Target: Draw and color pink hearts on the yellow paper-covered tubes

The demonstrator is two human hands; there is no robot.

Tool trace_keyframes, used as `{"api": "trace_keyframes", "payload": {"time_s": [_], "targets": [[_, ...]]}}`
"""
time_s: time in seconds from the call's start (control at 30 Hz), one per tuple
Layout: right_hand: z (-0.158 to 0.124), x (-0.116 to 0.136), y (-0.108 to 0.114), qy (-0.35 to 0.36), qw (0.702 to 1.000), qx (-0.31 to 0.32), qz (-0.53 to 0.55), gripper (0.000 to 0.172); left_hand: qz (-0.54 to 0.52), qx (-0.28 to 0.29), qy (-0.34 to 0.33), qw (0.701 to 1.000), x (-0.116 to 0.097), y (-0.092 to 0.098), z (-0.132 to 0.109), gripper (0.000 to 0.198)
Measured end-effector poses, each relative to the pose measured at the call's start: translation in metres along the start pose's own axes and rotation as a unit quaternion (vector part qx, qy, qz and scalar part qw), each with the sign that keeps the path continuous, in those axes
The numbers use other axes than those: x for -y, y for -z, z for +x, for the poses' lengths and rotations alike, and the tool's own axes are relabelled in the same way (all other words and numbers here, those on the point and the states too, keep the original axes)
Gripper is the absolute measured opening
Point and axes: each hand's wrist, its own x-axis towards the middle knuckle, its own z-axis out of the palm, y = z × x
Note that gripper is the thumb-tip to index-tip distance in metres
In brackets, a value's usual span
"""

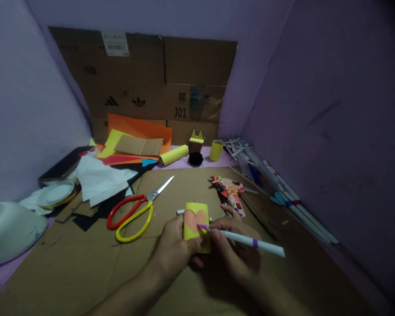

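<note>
My left hand (176, 248) is closed round a yellow paper-covered roll (197, 213), holding it upright on the cardboard sheet (85, 267). An orange-pink heart shape shows on the roll's front. My right hand (232, 241) pinches a white marker (250, 240) with a purple tip, and the tip touches the lower right of the heart. Behind the roll lies a second white pen, only its ends showing. Red and yellow scissors (136, 210) lie just left of my left hand, blades pointing away.
A patterned folded paper piece (230, 189) lies beyond my right hand. Coloured paper sheets (134, 136), white tissue (102, 177), a tape roll (57, 193) and a white bowl (6, 230) crowd the left. Yellow rolls (174, 155), a black pompom (195, 159) and white sticks (292, 202) sit at back and right.
</note>
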Motion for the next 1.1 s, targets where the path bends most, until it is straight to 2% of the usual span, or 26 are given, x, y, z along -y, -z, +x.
{"api": "trace_keyframes", "payload": {"time_s": [0.1,0.23,0.37,0.53,0.67,0.83,0.97,1.1], "targets": [[0.0000,0.0005,0.0002,0.003,1.000,0.027,0.006,0.010,-0.010,-0.001,0.000,1.000,0.0003,0.0004,0.0000,0.042],[0.0004,0.0003,-0.0002,0.007,1.000,-0.002,-0.002,0.011,-0.013,0.004,0.001,1.000,-0.0006,0.0010,-0.0002,0.042],[0.0011,0.0007,0.0002,0.011,0.999,0.034,0.003,0.010,-0.007,-0.004,-0.003,1.000,-0.0023,0.0005,-0.0005,0.040],[0.0007,-0.0011,0.0009,-0.017,0.999,-0.035,-0.004,0.012,-0.002,0.001,0.004,1.000,-0.0034,-0.0013,-0.0017,0.035],[0.0002,-0.0023,0.0004,-0.012,1.000,0.005,0.006,0.011,0.008,0.002,0.004,1.000,-0.0025,-0.0014,-0.0017,0.033],[0.0001,-0.0036,-0.0001,-0.013,1.000,-0.009,0.009,0.011,-0.001,0.004,0.000,1.000,-0.0022,-0.0004,-0.0007,0.035],[0.0007,-0.0029,0.0006,-0.004,1.000,0.007,0.014,0.011,0.006,0.000,0.001,1.000,-0.0025,0.0001,-0.0006,0.034],[0.0003,-0.0026,0.0012,-0.010,1.000,-0.011,0.002,0.011,0.001,0.007,-0.003,1.000,-0.0011,-0.0003,-0.0007,0.032]]}}
